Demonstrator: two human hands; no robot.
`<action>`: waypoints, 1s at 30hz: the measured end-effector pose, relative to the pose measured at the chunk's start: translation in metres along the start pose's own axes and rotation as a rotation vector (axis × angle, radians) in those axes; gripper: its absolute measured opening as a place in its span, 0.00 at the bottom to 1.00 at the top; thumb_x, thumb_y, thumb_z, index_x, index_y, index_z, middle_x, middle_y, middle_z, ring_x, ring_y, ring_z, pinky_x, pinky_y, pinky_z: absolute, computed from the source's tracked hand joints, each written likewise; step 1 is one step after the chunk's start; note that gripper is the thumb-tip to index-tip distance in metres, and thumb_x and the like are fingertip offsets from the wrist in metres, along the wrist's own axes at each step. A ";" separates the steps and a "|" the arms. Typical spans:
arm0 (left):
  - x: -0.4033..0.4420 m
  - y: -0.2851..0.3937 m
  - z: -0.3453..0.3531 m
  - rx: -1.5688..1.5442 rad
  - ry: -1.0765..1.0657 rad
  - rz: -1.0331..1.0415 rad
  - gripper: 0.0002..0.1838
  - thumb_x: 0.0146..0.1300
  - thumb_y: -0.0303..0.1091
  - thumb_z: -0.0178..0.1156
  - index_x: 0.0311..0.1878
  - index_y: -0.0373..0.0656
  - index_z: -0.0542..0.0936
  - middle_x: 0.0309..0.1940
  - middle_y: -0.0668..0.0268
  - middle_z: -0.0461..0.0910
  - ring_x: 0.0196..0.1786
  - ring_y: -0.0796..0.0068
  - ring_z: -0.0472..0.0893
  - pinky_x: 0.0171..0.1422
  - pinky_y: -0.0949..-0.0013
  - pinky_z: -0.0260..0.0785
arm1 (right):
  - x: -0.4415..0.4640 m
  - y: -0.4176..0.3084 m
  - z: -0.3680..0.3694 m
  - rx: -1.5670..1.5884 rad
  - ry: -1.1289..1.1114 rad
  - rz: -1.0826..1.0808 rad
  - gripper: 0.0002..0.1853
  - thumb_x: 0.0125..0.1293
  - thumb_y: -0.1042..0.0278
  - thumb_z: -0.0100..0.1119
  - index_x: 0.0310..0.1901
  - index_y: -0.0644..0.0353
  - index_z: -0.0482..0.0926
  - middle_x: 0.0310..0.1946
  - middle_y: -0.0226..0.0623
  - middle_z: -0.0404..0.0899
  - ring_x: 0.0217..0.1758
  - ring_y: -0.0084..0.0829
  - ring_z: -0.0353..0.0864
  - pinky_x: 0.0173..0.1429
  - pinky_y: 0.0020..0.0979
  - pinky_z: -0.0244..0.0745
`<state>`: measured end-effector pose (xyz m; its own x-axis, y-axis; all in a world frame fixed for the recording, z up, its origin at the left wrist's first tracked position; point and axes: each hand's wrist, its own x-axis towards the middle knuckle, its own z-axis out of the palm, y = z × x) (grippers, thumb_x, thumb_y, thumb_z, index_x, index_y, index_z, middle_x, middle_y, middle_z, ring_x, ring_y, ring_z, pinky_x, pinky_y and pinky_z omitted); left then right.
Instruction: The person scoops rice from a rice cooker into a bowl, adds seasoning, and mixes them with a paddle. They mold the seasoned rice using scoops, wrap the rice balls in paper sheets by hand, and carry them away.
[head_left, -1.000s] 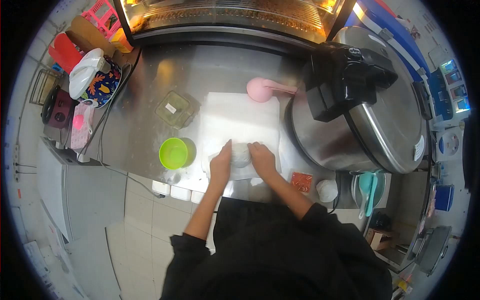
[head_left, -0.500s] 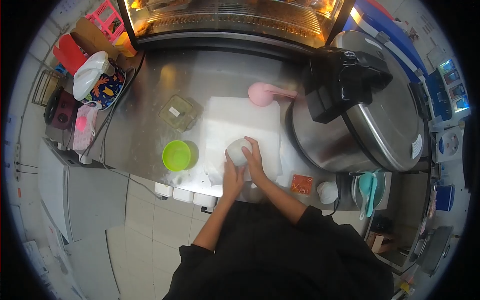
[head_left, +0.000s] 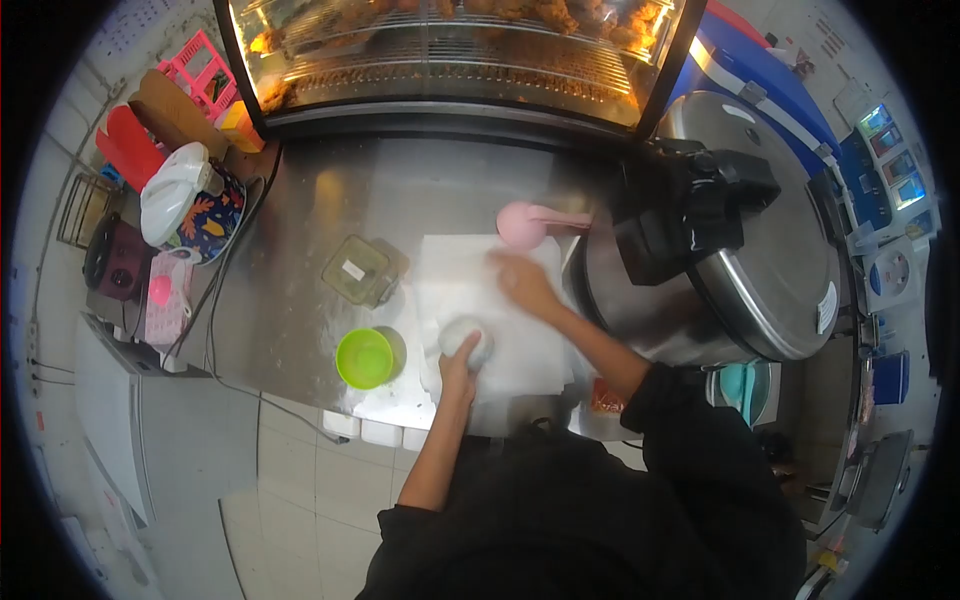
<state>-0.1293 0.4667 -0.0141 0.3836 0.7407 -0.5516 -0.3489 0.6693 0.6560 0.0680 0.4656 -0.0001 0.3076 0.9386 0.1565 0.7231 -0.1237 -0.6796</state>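
Observation:
My left hand [head_left: 458, 372] is closed on a white round bundle [head_left: 480, 352], its thumb lying across the top. The bundle looks paper-wrapped, and its contents are hidden. It is over the lower left part of a stack of white paper sheets [head_left: 445, 275] on the steel counter. Nearer the top right of the stack is my right hand [head_left: 527, 284], apart from the bundle, its fingers smeared by motion. Just beyond it lies a pink rice scoop [head_left: 520, 225]. To the left are a lime-green cup [head_left: 364, 358] and a square lidded container [head_left: 356, 271].
A large steel rice cooker [head_left: 680, 310] borders the right side. Across the back stands a lit display cabinet [head_left: 430, 115] with fried food. A red packet [head_left: 604, 397] lies partly behind my right forearm. Cables [head_left: 210, 300] run along the left, near a patterned pot [head_left: 205, 215].
My right hand has let go of the bundle and moved up and away over the paper. My left hand keeps the bundle, now slightly lower in view. The camera view has shifted.

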 end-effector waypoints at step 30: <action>-0.053 -0.006 -0.018 0.587 -0.556 0.141 0.40 0.43 0.24 0.67 0.61 0.44 0.59 0.51 0.60 0.66 0.54 0.63 0.68 0.59 0.62 0.62 | -0.328 0.012 -0.098 -0.234 0.934 1.018 0.25 0.47 0.59 0.64 0.43 0.68 0.71 0.44 0.54 0.71 0.50 0.51 0.68 0.53 0.39 0.64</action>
<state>-0.1623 0.4248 0.0018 0.7911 0.5750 -0.2087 0.0191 0.3177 0.9480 0.0361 0.1252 0.0109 0.9786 -0.1416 0.1496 -0.0071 -0.7489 -0.6627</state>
